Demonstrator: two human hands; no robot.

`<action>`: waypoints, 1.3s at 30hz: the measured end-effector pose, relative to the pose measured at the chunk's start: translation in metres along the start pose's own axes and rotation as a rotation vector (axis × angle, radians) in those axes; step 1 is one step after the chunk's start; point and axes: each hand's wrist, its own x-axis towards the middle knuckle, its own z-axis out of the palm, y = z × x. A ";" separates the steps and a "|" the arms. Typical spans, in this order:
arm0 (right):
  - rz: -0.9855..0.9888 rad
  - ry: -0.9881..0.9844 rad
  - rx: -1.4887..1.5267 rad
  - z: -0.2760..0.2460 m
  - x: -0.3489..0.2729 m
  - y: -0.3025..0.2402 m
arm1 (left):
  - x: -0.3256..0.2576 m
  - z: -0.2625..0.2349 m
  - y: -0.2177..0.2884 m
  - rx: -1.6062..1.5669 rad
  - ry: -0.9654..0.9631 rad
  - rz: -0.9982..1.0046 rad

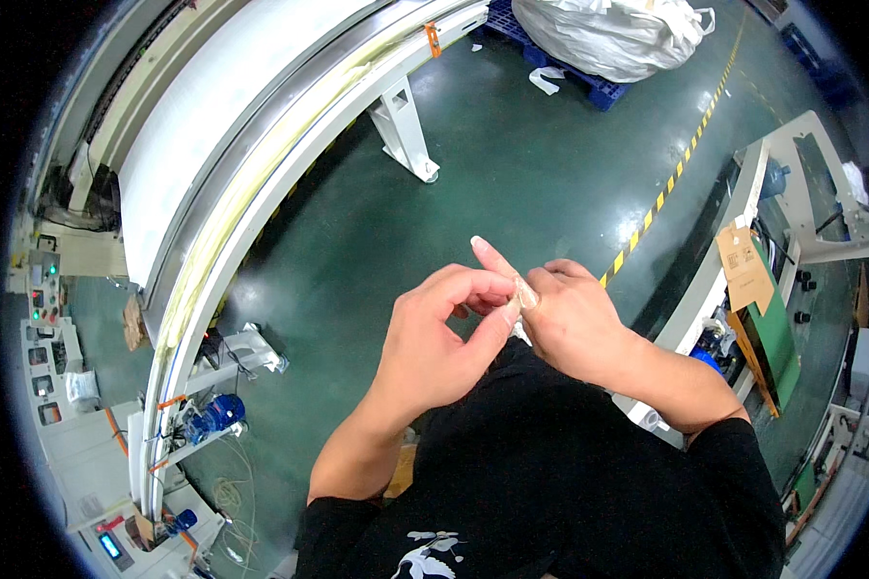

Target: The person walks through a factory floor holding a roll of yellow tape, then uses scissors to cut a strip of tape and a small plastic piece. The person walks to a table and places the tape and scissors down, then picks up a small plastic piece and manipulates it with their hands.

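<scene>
Both of my hands meet in front of my chest, over the dark shirt. My left hand (441,333) is closed in a pinch, its thumb and index fingertip pressing a small pale, translucent strip (525,293), which looks like tape, against my right hand. My right hand (572,316) has its index finger stretched out up to the left, while its other fingers are bent. The strip seems to lie around a right finger, though overlapping fingers partly hide it. A white scrap shows just below the fingertips; its kind is unclear.
A long white machine frame (352,101) with a yellowish band curves along the left, above a blue motor (224,411). Far off, a white bulk bag (620,37) rests on a blue pallet (603,94). Brown cardboard (746,265) lies on a white frame at right.
</scene>
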 end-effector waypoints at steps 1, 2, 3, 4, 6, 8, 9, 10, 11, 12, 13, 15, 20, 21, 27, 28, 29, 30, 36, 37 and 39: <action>-0.005 -0.007 -0.045 0.000 0.000 0.001 | -0.001 0.002 0.001 -0.009 0.003 -0.053; -0.010 -0.015 -0.091 0.001 0.000 0.002 | -0.003 0.004 0.001 -0.017 0.006 -0.106; -0.015 -0.022 -0.136 0.002 -0.001 0.002 | -0.003 0.006 0.002 -0.026 0.009 -0.159; -0.017 -0.024 -0.171 0.004 -0.001 0.002 | -0.003 0.007 0.001 0.011 0.009 -0.185; -0.022 -0.027 -0.241 0.008 -0.002 0.001 | -0.004 0.010 -0.002 0.084 0.009 -0.237; -0.038 -0.050 -0.266 0.006 -0.002 0.000 | -0.005 0.009 -0.006 0.137 0.003 -0.209; -0.046 -0.062 -0.278 0.006 -0.001 0.000 | -0.006 0.009 -0.008 0.164 0.000 -0.195; -0.044 -0.061 -0.272 0.005 -0.001 -0.001 | -0.007 0.010 -0.010 0.212 0.004 -0.150; -0.041 -0.061 -0.265 0.005 -0.001 -0.002 | -0.007 0.010 -0.012 0.261 0.008 -0.104; -0.038 -0.060 -0.259 0.005 -0.001 -0.002 | -0.008 0.011 -0.013 0.309 0.011 -0.057; -0.037 -0.074 -0.242 0.005 -0.001 -0.003 | -0.009 0.011 -0.013 0.317 0.017 -0.029; -0.033 -0.101 -0.207 0.004 -0.001 -0.004 | -0.012 0.010 -0.014 0.332 0.029 0.029; -0.057 -0.177 -0.183 0.001 -0.001 -0.005 | -0.018 0.006 -0.016 0.382 0.008 0.122; -0.055 -0.178 -0.178 0.001 -0.002 -0.005 | -0.019 0.006 -0.015 0.380 0.002 0.126; 0.113 -0.310 0.087 -0.026 0.007 0.005 | -0.027 0.001 -0.016 0.303 -0.157 0.254; 0.068 -0.272 0.036 -0.023 0.005 0.005 | -0.027 0.000 -0.016 0.290 -0.087 0.246; 0.023 -0.233 -0.016 -0.021 0.003 0.004 | -0.025 -0.002 -0.017 0.277 -0.018 0.239; -0.022 -0.194 -0.067 -0.017 0.001 0.003 | -0.024 -0.004 -0.017 0.263 0.051 0.231; -0.103 -0.098 -0.199 -0.010 0.001 -0.001 | -0.011 -0.002 -0.008 0.367 0.030 0.205; -0.109 -0.089 -0.221 -0.009 0.001 -0.002 | -0.010 -0.003 -0.010 0.384 0.004 0.211; -0.103 -0.093 -0.261 -0.008 0.001 -0.003 | -0.009 -0.003 -0.009 0.403 -0.038 0.182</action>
